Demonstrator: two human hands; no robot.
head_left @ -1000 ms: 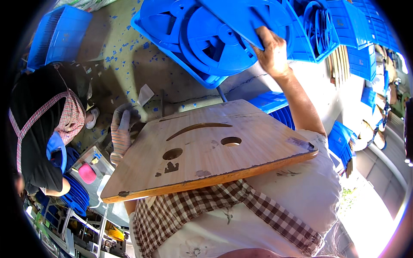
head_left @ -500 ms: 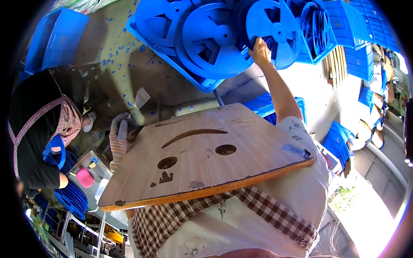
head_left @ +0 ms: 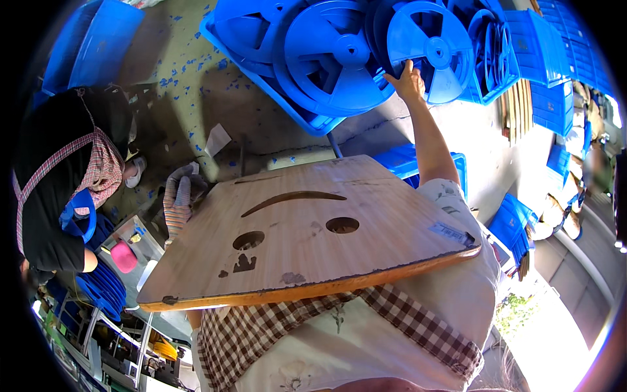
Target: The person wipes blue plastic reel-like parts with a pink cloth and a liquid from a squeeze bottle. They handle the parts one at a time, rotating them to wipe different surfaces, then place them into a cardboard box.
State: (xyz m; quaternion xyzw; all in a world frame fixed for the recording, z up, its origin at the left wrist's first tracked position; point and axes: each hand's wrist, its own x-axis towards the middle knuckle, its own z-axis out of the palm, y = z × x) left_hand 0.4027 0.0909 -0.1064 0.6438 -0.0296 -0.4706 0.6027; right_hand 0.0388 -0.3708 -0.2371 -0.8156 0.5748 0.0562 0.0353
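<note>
My right hand point(head_left: 411, 86) is bare and reaches forward to a blue plastic reel disc point(head_left: 450, 49) with wedge-shaped cutouts. Its fingers grip the disc's lower left part, the thumb spread to the left. Just left of it, another large reel disc point(head_left: 349, 49) leans among several more in a blue crate point(head_left: 304, 121). In front of my body is a wooden board point(head_left: 300, 228) with two round holes and a curved slot. By the board's left edge, my left hand point(head_left: 176, 202) appears in a striped glove, fingers stretched out; its wrist is hidden.
On the left a person point(head_left: 65, 176) in black with a checked apron bends beside a table holding a pink object point(head_left: 124, 257) and stacked blue discs point(head_left: 101, 291). Blue crates point(head_left: 552, 108) stand at the right. A blue crate point(head_left: 401, 160) sits just beyond the board.
The view has shifted slightly, so the discs and crates lie a little farther right. My right hand stays at the same reel disc.
</note>
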